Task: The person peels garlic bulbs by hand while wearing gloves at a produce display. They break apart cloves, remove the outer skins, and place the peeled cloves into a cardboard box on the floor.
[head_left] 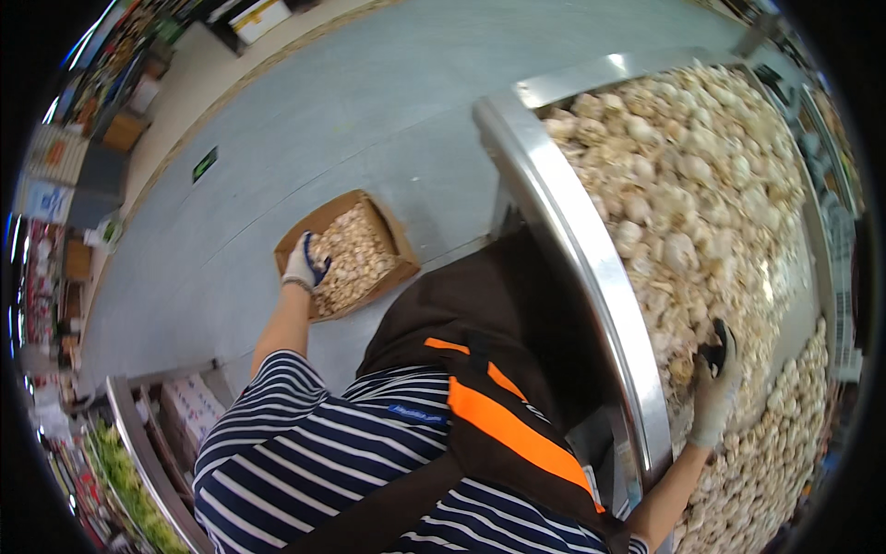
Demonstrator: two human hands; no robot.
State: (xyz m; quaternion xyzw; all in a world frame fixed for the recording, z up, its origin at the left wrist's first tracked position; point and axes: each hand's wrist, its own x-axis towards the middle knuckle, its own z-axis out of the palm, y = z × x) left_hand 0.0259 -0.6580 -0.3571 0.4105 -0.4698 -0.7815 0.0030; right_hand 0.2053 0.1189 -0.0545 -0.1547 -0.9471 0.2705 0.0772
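Note:
My left hand point(305, 264), in a white glove with blue fingertips, reaches down into an open cardboard box point(389, 242) on the floor and rests on the garlic bulbs point(355, 260) inside it. Whether its fingers hold a bulb cannot be told. My right hand point(716, 379), in a white glove with dark fingertips, lies on the heap of garlic point(688, 198) in a large display bin with a shiny metal rim point(591, 268). Its fingers curl down among the bulbs. My striped shirt and a dark apron with orange straps fill the lower middle.
Grey floor point(369, 111) spreads around the box. A second metal-rimmed bin point(125, 411) with green produce and boxed goods stands at lower left. Shelves and stacked goods point(69, 148) line the far left. More garlic point(784, 434) fills the lower right.

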